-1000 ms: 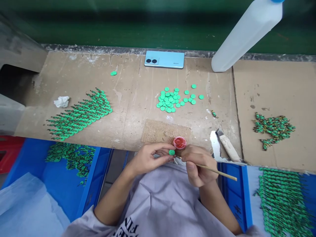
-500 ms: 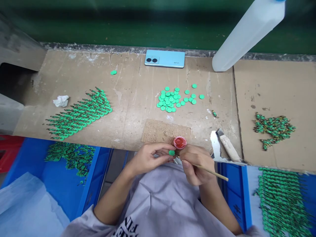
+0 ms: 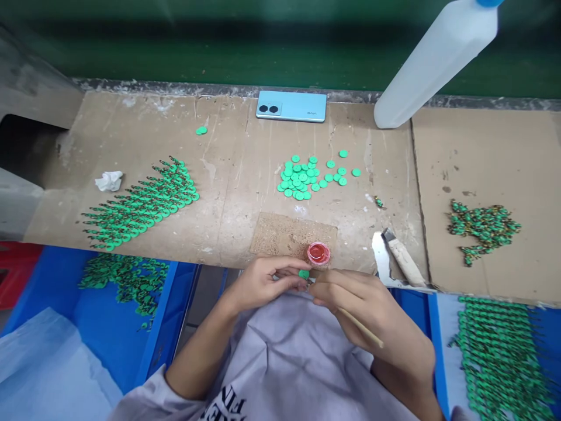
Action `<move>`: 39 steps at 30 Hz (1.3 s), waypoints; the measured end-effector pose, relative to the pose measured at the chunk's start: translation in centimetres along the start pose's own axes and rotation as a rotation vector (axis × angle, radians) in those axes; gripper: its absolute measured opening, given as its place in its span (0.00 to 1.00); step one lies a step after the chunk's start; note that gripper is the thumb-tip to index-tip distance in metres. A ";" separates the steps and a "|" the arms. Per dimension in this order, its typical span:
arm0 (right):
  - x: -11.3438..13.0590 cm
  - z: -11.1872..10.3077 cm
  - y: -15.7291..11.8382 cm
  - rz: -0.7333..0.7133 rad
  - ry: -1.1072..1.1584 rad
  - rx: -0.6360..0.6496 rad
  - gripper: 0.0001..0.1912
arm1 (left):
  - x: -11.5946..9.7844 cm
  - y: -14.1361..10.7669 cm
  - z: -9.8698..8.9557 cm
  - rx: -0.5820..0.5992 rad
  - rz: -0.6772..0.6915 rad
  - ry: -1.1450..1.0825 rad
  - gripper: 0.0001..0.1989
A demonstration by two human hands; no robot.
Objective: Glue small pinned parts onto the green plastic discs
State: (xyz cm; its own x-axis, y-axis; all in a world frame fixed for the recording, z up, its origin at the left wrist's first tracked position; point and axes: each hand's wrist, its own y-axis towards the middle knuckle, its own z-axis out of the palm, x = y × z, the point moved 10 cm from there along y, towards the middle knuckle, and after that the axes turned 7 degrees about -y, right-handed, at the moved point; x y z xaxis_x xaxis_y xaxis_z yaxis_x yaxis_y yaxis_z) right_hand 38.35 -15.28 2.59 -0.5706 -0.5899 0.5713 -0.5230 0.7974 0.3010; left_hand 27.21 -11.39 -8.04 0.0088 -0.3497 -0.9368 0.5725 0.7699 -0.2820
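Note:
My left hand (image 3: 263, 282) pinches a small green disc (image 3: 304, 273) at the front edge of the cardboard-covered bench (image 3: 236, 175). Beside it, my right hand (image 3: 363, 307) holds a thin wooden stick (image 3: 360, 327), its tip against the disc and its free end pointing back toward my body. A small red paint cap (image 3: 318, 253) sits on the bench just beyond my fingers. Further back lies a loose pile of green discs (image 3: 302, 178).
Rows of finished green pieces (image 3: 140, 204) lie at the left, another heap (image 3: 482, 225) at the right. Blue bins (image 3: 109, 327) with more green pieces flank my lap. A phone (image 3: 291, 106), a white bottle (image 3: 433, 58), a scraper (image 3: 401, 257) and crumpled tissue (image 3: 108, 180) rest on the bench.
My right hand has turned and stretched flatter, swinging the stick's free end down and toward my body. The left hand keeps the disc in the same place.

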 end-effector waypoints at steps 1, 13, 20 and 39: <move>0.1 0.0 0.0 0.002 -0.008 0.007 0.12 | 0.1 0.0 0.0 -0.001 -0.007 -0.010 0.14; -1.0 0.8 0.1 0.079 0.085 -0.018 0.12 | 0.2 0.0 -0.5 -0.037 -0.016 0.028 0.13; -1.6 -3.8 -2.2 -0.034 0.178 -0.416 0.12 | 0.8 -0.2 -0.8 -0.021 -0.062 -0.077 0.13; -19.1 -13.1 -11.7 0.934 -0.832 -0.376 0.20 | 0.5 -0.1 -1.3 -0.061 0.000 0.041 0.13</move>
State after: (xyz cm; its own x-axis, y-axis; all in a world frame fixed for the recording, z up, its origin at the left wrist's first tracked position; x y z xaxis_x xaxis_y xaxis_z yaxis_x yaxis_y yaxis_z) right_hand 63.65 -11.66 -1.88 -0.9087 0.4097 0.0795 0.4124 0.8525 0.3212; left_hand 26.09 -10.97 -8.75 -0.0254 -0.3286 -0.9441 0.5217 0.8013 -0.2929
